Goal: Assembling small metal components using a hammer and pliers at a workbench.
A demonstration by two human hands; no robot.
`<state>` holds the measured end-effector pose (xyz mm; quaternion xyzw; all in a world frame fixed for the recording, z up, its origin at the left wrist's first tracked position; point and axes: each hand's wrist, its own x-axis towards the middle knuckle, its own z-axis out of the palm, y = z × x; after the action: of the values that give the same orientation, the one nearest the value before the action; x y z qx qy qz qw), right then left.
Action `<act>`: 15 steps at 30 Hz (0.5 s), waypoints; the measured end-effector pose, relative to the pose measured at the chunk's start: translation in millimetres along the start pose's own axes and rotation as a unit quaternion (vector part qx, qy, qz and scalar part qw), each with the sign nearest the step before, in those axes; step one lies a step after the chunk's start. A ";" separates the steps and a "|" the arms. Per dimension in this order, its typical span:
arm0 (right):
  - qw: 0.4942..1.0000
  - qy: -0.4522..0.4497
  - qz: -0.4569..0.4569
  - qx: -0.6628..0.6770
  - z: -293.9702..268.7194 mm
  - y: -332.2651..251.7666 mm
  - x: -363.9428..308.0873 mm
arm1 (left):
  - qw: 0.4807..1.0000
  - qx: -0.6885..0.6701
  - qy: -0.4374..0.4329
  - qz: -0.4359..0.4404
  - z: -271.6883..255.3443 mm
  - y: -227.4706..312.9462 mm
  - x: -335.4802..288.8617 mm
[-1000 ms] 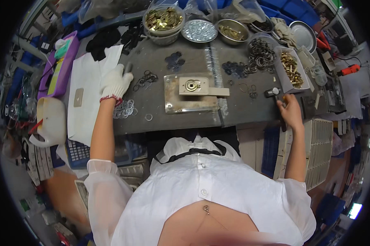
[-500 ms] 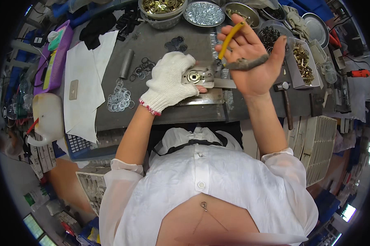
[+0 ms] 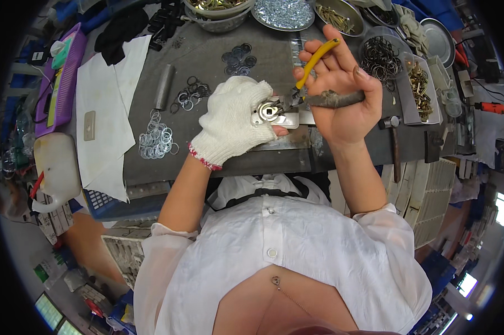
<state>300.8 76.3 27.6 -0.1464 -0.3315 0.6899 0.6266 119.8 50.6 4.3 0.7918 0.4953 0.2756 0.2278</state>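
The right hand (image 3: 346, 114), on the hammer (image 3: 396, 151) a second ago, now grips yellow-handled pliers (image 3: 317, 60) at the lever door handle (image 3: 289, 120), which the gloved left hand (image 3: 232, 120) clasps over the counter (image 3: 280, 62).

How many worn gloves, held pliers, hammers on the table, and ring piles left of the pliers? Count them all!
Worn gloves: 1
Held pliers: 1
Hammers: 1
Ring piles: 3 (silver, mixed, dark)
Total: 6
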 end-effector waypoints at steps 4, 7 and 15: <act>1.000 -0.028 -0.003 -0.007 0.7 -0.8 0.1 | 1.000 -0.006 0.006 0.004 -0.1 -1.7 -0.6; 1.000 -0.010 -0.002 -0.001 -2.9 -2.2 0.6 | 1.000 -0.012 0.006 0.002 -1.2 -0.1 -0.4; 0.982 -0.156 0.003 -0.103 19.3 5.4 5.4 | 1.000 0.007 -0.008 -0.023 -5.2 7.4 2.2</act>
<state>283.8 76.2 39.6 -0.1023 -0.4941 0.6682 0.5467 122.0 50.0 13.4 0.7841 0.5131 0.2608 0.2324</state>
